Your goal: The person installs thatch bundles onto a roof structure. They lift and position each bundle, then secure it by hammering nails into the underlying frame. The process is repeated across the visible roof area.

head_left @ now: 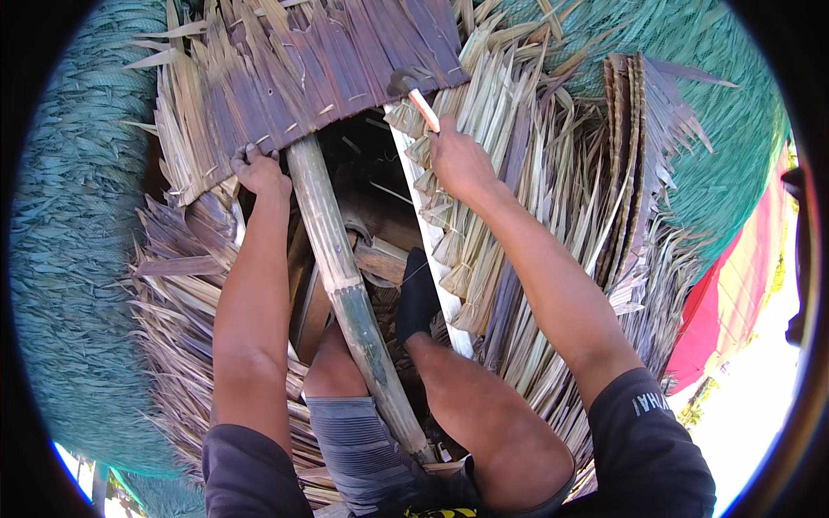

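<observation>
A brown panel of dried palm-leaf thatch [285, 73] lies across the top of an opening in the roof. My left hand [262, 175] pinches its lower edge, just left of a bamboo pole [332, 250]. In my right hand [465, 162] is a hammer [422, 110] with an orange and white handle, my fingers wrapped around the grip. Its dark head is over the panel's lower right corner; whether they touch, I cannot tell. Part of the pole's upper end is hidden beneath the panel.
A white strip [425, 216] borders the opening's right side, beside bundled pale thatch [471, 250]. Farther right stands a stack of folded thatch panels [629, 164]. Green netting [78, 259] covers thatch on both sides. My legs straddle the pole, and my dark-socked foot [417, 298] reaches into the opening.
</observation>
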Available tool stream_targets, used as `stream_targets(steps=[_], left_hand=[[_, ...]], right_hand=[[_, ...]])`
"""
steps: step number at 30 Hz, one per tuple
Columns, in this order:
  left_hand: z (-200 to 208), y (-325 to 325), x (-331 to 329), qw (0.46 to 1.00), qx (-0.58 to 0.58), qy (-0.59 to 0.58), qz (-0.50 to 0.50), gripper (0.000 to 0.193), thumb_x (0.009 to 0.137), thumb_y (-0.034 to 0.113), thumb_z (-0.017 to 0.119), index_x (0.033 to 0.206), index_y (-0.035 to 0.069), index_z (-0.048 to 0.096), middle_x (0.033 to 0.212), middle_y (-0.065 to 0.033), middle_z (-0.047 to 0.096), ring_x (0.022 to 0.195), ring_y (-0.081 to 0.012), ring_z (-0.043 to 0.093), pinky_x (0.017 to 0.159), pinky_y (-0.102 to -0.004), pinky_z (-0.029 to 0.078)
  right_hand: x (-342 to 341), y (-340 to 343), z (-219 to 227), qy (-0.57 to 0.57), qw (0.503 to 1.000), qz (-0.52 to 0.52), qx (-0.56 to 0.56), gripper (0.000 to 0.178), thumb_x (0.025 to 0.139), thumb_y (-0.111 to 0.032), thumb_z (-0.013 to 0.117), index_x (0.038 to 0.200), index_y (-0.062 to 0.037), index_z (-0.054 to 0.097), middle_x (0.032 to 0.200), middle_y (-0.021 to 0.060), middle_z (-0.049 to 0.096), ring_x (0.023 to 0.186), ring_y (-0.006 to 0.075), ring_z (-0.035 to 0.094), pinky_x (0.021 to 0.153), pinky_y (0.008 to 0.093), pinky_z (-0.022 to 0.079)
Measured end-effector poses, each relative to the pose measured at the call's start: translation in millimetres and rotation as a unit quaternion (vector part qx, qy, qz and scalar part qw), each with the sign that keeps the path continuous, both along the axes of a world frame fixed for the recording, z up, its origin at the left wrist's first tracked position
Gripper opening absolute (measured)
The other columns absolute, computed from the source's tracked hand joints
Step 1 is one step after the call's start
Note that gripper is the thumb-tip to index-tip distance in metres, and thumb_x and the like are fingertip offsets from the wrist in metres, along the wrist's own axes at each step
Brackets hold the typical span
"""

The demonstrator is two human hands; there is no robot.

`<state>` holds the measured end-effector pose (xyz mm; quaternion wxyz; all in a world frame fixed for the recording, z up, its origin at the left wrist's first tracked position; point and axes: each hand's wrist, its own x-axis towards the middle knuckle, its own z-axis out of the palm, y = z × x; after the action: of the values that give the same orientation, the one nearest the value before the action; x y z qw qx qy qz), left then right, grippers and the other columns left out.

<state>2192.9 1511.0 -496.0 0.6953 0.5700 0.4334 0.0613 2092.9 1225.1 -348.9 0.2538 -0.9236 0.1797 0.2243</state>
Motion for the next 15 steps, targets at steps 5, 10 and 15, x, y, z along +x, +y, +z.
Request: stream_targets(steps=[5, 10, 15], left_hand=[[38.8, -30.7, -42.6, 0.996, -0.029, 0.000, -0.085, 0.011, 0.100, 0.009, 0.057, 0.111, 0.007, 0.054, 0.087, -0.0011, 0.058, 0.071, -0.0125, 0.057, 0.067, -0.0273, 0.050], [69.3, -85.0, -17.9, 0.811, 0.365, -0.207, -0.407, 0.015, 0.092, 0.011, 0.067, 0.104, 0.002, 0.066, 0.087, -0.0144, 0.071, 0.078, -0.0286, 0.071, 0.073, -0.0362, 0.055], [39.1, -130.5, 16.3, 0.731, 0.379, -0.163, -0.544, 0.019, 0.088, 0.024, 0.072, 0.100, 0.009, 0.073, 0.104, -0.0107, 0.068, 0.097, -0.0348, 0.066, 0.084, -0.0417, 0.052]], right_hand=[[4.5, 0.3, 4.2, 0.024, 1.000, -0.003, -0.001, 0.024, 0.104, -0.020, 0.044, 0.114, 0.0011, 0.043, 0.086, 0.0315, 0.067, 0.085, 0.0511, 0.066, 0.078, 0.0602, 0.048], [2.5, 3.9, 5.4, 0.063, 0.998, -0.020, -0.003, 0.027, 0.100, -0.016, 0.044, 0.120, 0.0025, 0.045, 0.094, 0.0314, 0.069, 0.091, 0.0498, 0.068, 0.084, 0.0582, 0.051], [4.4, -6.0, -3.6, 0.065, 0.996, -0.049, 0.029, 0.028, 0.105, -0.025, 0.044, 0.116, 0.0014, 0.043, 0.087, 0.0335, 0.066, 0.086, 0.0533, 0.064, 0.080, 0.0600, 0.047]])
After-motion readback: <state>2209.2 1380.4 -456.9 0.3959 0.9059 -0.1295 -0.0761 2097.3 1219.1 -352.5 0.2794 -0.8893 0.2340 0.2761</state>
